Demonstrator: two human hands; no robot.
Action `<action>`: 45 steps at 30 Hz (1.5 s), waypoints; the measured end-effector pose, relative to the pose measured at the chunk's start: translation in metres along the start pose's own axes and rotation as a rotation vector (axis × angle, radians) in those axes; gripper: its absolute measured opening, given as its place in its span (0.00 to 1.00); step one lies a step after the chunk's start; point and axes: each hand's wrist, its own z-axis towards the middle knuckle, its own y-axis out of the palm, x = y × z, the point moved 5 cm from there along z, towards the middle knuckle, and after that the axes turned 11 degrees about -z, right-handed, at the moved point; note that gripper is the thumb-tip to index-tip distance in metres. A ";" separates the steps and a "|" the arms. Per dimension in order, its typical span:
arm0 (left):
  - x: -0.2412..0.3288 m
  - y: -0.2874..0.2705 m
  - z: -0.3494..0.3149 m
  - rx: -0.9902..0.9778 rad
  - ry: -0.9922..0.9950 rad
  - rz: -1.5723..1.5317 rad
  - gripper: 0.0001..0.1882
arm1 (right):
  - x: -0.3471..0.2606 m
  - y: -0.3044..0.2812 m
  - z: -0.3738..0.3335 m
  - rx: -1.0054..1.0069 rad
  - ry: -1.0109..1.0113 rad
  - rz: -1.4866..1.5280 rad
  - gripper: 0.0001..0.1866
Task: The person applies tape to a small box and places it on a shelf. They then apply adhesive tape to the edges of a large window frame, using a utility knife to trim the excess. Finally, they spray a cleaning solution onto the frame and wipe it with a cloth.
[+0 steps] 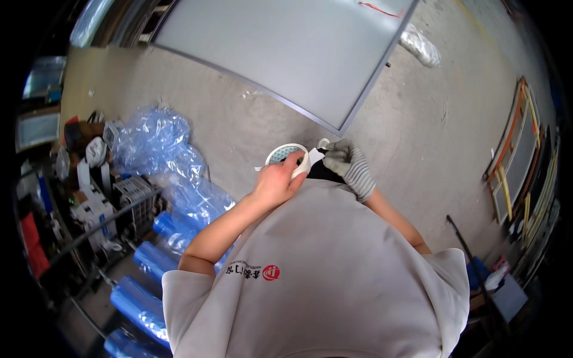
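My bare left hand (pixel 276 184) grips a roll of white tape (pixel 290 147), its fingers hooked over the ring in front of my waist. A short strip of white tape (pixel 317 156) runs from the roll's right side toward my right hand (pixel 353 168). That hand wears a grey striped work glove. Its thumb and fingers are pinched together at the strip's end, though the exact contact is partly hidden. Beyond both hands lies a large frosted panel (pixel 286 51) in a grey metal frame, one corner pointing toward me.
Crumpled blue plastic film (pixel 156 140) lies at left, above several blue-wrapped rolls (pixel 140 303) on a metal rack. Cluttered tools and boxes (pixel 92 209) stand farther left. Framed panels (pixel 514 158) lean at far right. A plastic-wrapped bundle (pixel 420 45) rests beside the panel on the concrete floor (pixel 412 125).
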 end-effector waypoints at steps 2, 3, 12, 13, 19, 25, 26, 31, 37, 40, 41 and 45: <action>0.001 -0.003 0.015 -0.082 0.071 0.066 0.25 | 0.000 -0.003 0.003 0.102 -0.076 -0.016 0.24; 0.004 -0.005 0.023 -0.142 0.111 0.088 0.25 | -0.005 -0.001 0.001 0.084 -0.128 -0.074 0.23; 0.007 -0.040 0.057 -0.710 0.192 -0.085 0.24 | 0.009 0.030 -0.014 0.538 -0.186 -0.664 0.12; 0.005 -0.046 0.058 -0.703 0.221 -0.074 0.24 | 0.013 0.036 -0.017 0.617 -0.156 -0.656 0.11; -0.028 -0.045 0.093 -0.437 0.486 0.367 0.23 | 0.015 0.053 -0.009 1.044 -0.073 -0.643 0.12; -0.031 -0.023 0.123 -0.425 0.417 0.477 0.16 | 0.040 0.044 0.002 1.140 -0.002 -0.238 0.14; -0.034 -0.021 0.129 -0.455 0.317 0.419 0.16 | 0.044 0.042 0.002 1.120 -0.053 -0.193 0.14; -0.035 -0.021 0.126 -0.551 0.078 0.307 0.17 | 0.026 0.044 -0.025 0.876 0.169 -0.356 0.27; -0.022 -0.020 0.101 -0.605 0.086 0.161 0.16 | -0.014 0.044 -0.047 0.954 0.103 -1.138 0.41; -0.015 -0.022 0.091 -0.591 0.167 0.185 0.17 | -0.032 0.052 -0.045 0.778 -0.193 -1.139 0.35; -0.012 -0.023 0.088 -0.595 0.163 0.166 0.18 | -0.034 0.054 -0.042 0.734 -0.198 -1.156 0.33; -0.002 -0.029 0.077 -0.589 0.183 0.105 0.19 | -0.039 0.057 -0.031 0.620 -0.251 -1.163 0.20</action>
